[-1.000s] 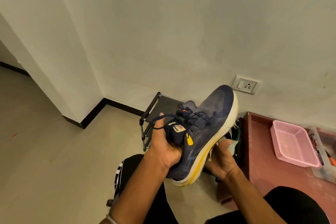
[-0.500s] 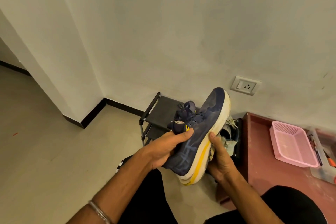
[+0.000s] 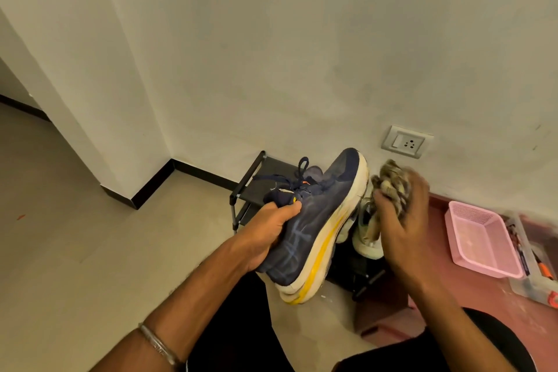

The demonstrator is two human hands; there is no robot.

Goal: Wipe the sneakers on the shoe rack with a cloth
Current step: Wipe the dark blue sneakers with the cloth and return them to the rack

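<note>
1. Standing against the wall, the shoe rack [image 3: 256, 178] serves as the reference landmark; a pale sneaker [image 3: 367, 232] sits at its right end.
2. The navy sneaker [image 3: 320, 220] is held up in front of the shoe rack, sole turned right. It looks light, with a soft upper and a firm sole; the heel collar is the best hold.
3. The left hand [image 3: 268, 235] has its fingers curled round that heel collar.
4. The right hand [image 3: 398, 220], right of the navy sneaker, grips the cloth [image 3: 389, 181], bunched and limp.
</note>
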